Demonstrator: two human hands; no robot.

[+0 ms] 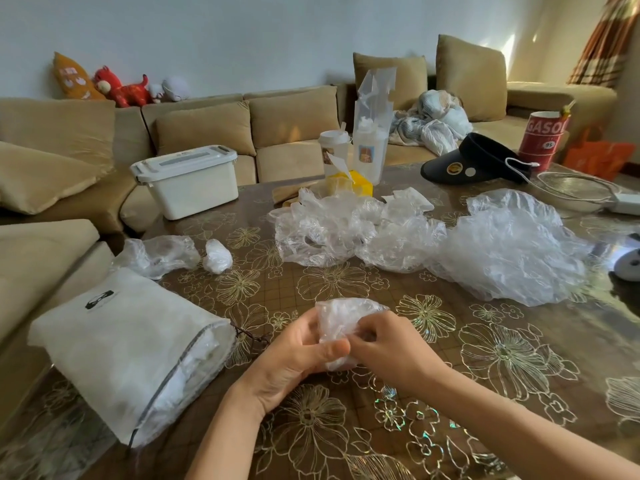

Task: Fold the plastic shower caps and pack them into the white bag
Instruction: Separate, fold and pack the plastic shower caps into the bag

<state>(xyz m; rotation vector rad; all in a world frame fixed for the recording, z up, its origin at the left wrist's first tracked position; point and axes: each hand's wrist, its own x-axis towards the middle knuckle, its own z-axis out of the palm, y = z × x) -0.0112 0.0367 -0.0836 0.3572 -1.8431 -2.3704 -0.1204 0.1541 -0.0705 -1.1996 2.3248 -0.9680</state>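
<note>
Here, bunched shower cap (343, 315), gripped between left hand (298, 356), right hand (389, 351)

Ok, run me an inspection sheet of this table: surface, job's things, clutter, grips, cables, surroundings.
Surface: table, brown floral cover, glossy.
Job's things: white bag lying at left, mouth open, plastic inside; held cap at front; pile of loose caps across the middle; rolled cap and crumpled cap beyond the bag.
Clutter: white box, cup, bottle, yellow box, black visor, red can.
Grips: left hand and right hand both pinch the held cap.
Cables: white cable looped far right, by an adapter.
Surroundings: tan sofa, plush toys, blanket.
</note>
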